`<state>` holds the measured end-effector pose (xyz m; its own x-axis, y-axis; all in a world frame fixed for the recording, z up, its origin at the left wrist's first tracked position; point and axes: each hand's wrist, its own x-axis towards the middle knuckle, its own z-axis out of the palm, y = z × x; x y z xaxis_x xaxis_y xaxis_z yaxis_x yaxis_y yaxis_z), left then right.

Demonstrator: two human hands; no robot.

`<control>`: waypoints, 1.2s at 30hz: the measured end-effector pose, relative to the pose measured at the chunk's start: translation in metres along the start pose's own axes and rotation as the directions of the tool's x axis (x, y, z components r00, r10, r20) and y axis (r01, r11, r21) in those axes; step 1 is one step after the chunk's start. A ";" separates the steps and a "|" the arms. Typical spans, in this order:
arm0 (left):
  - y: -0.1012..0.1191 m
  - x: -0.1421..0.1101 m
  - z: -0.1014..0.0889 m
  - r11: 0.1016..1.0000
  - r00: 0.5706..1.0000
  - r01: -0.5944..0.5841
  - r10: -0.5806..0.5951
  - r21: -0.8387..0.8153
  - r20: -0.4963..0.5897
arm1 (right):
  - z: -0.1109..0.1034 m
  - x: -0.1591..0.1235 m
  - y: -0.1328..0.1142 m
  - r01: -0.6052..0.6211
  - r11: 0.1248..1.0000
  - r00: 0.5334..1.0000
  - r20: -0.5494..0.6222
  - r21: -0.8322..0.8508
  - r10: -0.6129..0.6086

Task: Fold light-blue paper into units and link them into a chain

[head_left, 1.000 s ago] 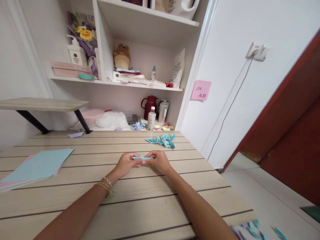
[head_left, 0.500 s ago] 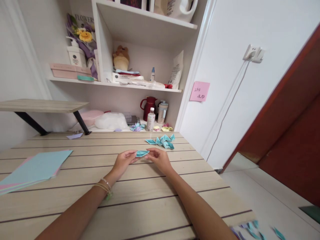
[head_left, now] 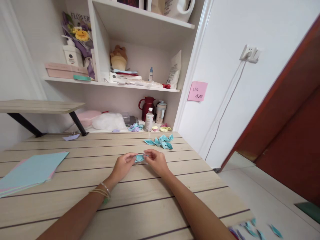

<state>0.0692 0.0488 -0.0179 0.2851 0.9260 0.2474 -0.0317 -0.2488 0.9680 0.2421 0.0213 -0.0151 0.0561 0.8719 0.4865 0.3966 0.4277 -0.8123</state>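
Between my two hands is a small folded paper boat [head_left: 139, 158] in light blue, held just over the slatted table [head_left: 140, 206]. My left hand [head_left: 124, 164] pinches its left end between thumb and fingers. On the opposite end, the fingers of my right hand [head_left: 157, 160] are closed in a pinch. Fingertips cover both tips of the paper. Just beyond my right hand lies a cluster of folded blue paper boats [head_left: 163, 141]. A stack of blue and pink paper sheets [head_left: 35, 168] lies flat to the left.
A small raised shelf [head_left: 42, 106] stands on black legs at the back left, with a lilac folded paper [head_left: 71, 137] under it. Behind the table are a clear bottle [head_left: 149, 120], a red jug [head_left: 147, 108] and more folded papers [head_left: 135, 127]. Blue pieces [head_left: 276, 230] lie at lower right.
The boat has come slightly nearer to me and its folds now face differently, showing more of its side. My right fingers have shifted along its upper edge. The view has swung slightly.
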 end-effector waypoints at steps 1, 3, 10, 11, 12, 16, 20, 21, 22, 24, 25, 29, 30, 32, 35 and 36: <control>0.000 -0.001 0.001 0.998 0.999 -0.034 0.033 0.058 0.020 | 0.002 -0.001 -0.001 0.005 0.999 1.000 0.004 -0.032 -0.005; 0.000 -0.002 0.001 0.968 0.991 -0.128 0.119 0.217 0.053 | 0.005 -0.002 -0.003 0.023 0.992 1.000 0.005 -0.126 -0.022; 0.009 -0.008 -0.002 0.643 0.911 -0.412 0.317 0.646 0.265 | 0.000 -0.007 -0.019 0.204 0.818 0.979 0.134 -0.537 -0.156; 0.013 -0.010 -0.001 0.599 0.903 -0.429 0.311 0.676 0.298 | -0.001 -0.007 -0.021 0.237 0.775 0.971 0.167 -0.586 -0.170; 0.017 -0.011 0.000 0.543 0.896 -0.443 0.290 0.713 0.335 | -0.002 -0.007 -0.023 0.264 0.733 0.964 0.201 -0.627 -0.175; 0.034 -0.015 0.007 0.171 0.878 -0.479 0.096 0.861 0.469 | 0.001 -0.006 -0.027 0.259 0.603 0.951 0.307 -0.754 -0.024; 0.044 -0.015 0.011 -0.096 0.843 -0.538 -0.045 0.837 0.537 | 0.007 -0.008 -0.028 0.214 0.570 0.936 0.333 -0.794 0.112; 0.045 -0.015 0.011 -0.120 0.840 -0.542 -0.052 0.832 0.540 | 0.007 -0.008 -0.028 0.220 0.574 0.934 0.340 -0.788 0.108; 0.045 -0.015 0.010 -0.133 0.841 -0.541 -0.052 0.830 0.539 | 0.007 -0.009 -0.029 0.228 0.580 0.935 0.342 -0.782 0.093; 0.046 -0.014 0.008 -0.136 0.841 -0.540 -0.042 0.830 0.540 | 0.007 -0.009 -0.030 0.248 0.593 0.941 0.337 -0.766 0.042; 0.046 -0.014 0.007 -0.132 0.840 -0.541 -0.033 0.830 0.542 | 0.006 -0.009 -0.031 0.258 0.598 0.943 0.331 -0.759 0.013; 0.047 -0.015 0.006 -0.110 0.840 -0.539 0.002 0.835 0.543 | 0.006 -0.010 -0.031 0.303 0.592 0.940 0.335 -0.747 -0.059; 0.047 -0.015 0.006 -0.111 0.842 -0.535 0.009 0.838 0.539 | 0.007 -0.010 -0.032 0.320 0.584 0.936 0.346 -0.746 -0.072; 0.047 -0.017 0.007 -0.130 0.843 -0.530 0.017 0.838 0.537 | 0.007 -0.010 -0.032 0.358 0.574 0.924 0.368 -0.737 -0.104; 0.047 -0.017 0.006 -0.159 0.820 -0.561 0.028 0.812 0.572 | 0.007 -0.010 -0.032 0.385 0.572 0.917 0.368 -0.724 -0.152; 0.046 -0.018 0.006 -0.158 0.813 -0.570 0.030 0.806 0.581 | 0.006 -0.010 -0.031 0.389 0.575 0.917 0.362 -0.720 -0.166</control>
<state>0.0681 0.0194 0.0224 0.7877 0.5807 0.2057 0.6145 -0.7176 -0.3278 0.2232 0.0006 0.0035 -0.3465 0.8150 0.4644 0.9095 0.4131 -0.0465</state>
